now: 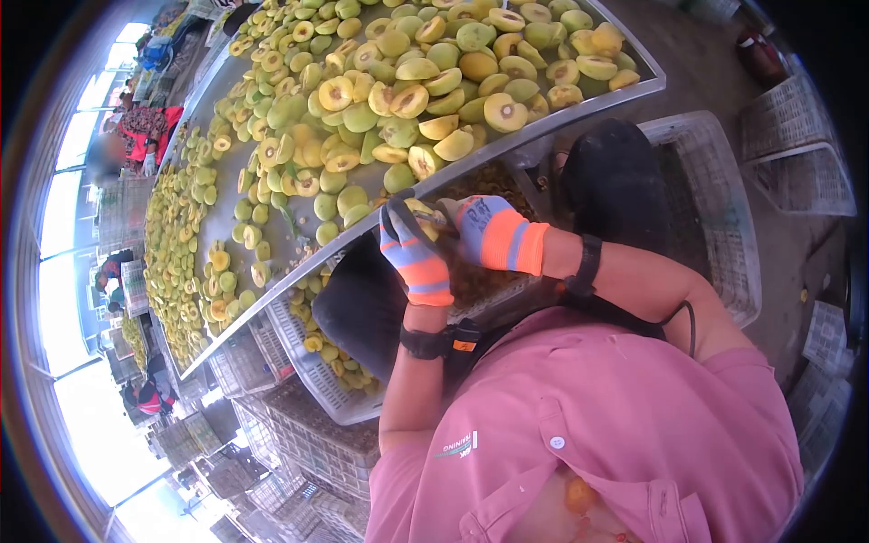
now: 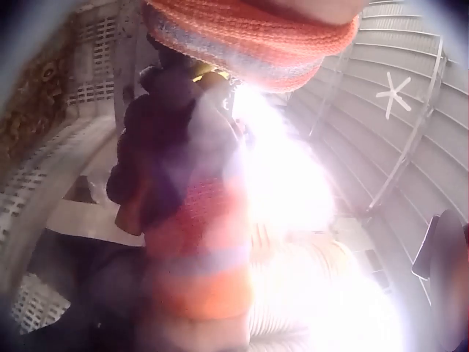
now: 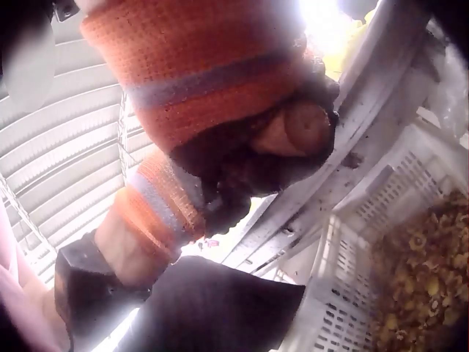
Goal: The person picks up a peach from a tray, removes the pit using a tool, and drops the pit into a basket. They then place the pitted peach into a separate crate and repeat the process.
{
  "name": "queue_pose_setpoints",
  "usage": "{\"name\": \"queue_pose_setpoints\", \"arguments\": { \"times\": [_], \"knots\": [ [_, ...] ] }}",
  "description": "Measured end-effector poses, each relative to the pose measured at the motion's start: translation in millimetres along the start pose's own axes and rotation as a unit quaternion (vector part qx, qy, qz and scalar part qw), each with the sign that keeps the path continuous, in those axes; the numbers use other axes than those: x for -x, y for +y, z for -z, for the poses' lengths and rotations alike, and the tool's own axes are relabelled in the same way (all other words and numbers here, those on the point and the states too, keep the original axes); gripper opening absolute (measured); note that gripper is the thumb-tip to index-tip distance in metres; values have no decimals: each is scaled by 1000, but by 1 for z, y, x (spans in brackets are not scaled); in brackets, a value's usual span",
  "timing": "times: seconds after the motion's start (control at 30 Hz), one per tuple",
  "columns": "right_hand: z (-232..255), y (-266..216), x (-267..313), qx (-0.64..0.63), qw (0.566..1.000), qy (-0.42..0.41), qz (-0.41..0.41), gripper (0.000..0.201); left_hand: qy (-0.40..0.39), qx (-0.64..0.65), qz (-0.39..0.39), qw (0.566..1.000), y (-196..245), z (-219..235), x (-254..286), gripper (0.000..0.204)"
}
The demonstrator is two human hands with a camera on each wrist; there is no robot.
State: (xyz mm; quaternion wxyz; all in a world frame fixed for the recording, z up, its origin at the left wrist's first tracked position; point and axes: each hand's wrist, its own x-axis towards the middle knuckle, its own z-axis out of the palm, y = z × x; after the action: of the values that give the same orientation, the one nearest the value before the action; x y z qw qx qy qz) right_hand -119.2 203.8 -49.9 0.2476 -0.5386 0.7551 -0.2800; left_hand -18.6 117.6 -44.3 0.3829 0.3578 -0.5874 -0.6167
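Both hands wear dark-palmed gloves with orange and grey-purple bands. In the head view, my left hand (image 1: 413, 252) grips a yellow-green peach piece (image 1: 423, 212) by the edge of the metal table. My right hand (image 1: 498, 235) is against it at the right, fingers curled round a wooden-handled tool. The rounded end of its wooden handle (image 3: 306, 128) sticks out of the fist in the right wrist view. The tool's working end is hidden between the hands. In the left wrist view, a yellow bit of the peach piece (image 2: 209, 75) shows among the dark fingers.
The metal table (image 1: 303, 261) bears many halved peaches (image 1: 505, 113). Beneath the hands, a white crate (image 3: 333, 271) holds brown pits (image 3: 425, 271). Another crate (image 1: 339, 412) with peaches stands by the left knee. More crates (image 1: 792, 118) stand at right; other people sit far left.
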Motion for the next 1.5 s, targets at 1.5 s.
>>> {"name": "queue_pose_setpoints", "arguments": {
  "times": [1.5],
  "knots": [
    [27, 18, 29, -572, 707, -406, -90, 17, -317, -89, 85, 940, 62, 24, 19, 22]
  ]
}}
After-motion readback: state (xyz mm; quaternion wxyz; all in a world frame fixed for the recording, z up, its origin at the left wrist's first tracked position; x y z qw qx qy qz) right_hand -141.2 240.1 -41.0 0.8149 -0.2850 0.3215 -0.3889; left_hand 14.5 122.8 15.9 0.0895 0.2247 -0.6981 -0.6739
